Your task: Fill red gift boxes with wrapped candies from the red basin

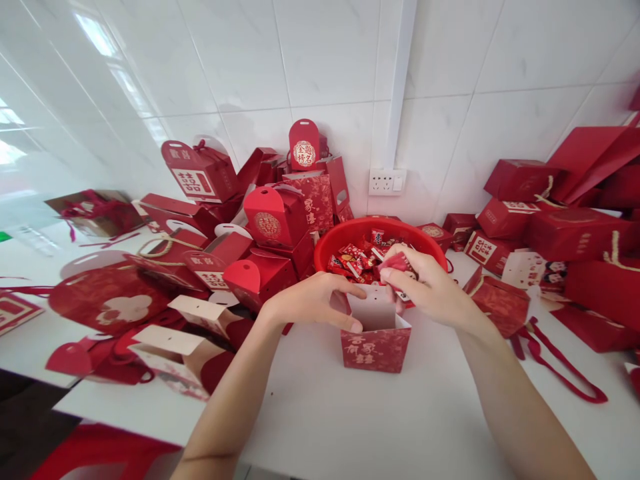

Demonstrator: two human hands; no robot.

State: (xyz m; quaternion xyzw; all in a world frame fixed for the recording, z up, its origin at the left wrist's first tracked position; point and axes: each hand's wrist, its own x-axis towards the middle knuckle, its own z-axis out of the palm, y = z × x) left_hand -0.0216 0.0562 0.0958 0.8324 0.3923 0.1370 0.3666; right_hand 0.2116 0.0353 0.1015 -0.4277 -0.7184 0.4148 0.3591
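A small open red gift box [376, 348] with gold characters stands on the white table [350, 413] in front of me. My left hand [313, 301] grips its left rim, thumb on the top edge. My right hand [425, 283] hovers over the box's right side, fingers closed on red wrapped candies [395, 262]. Just behind the box sits a round red basin [325, 248] filled with wrapped candies.
Folded and assembled red gift boxes [273, 220] are heaped at the back left; flat red boxes and bags [575, 230] with cord handles are stacked at the right. A wall socket [387, 181] sits on the tiled wall. The table's front edge runs at lower left.
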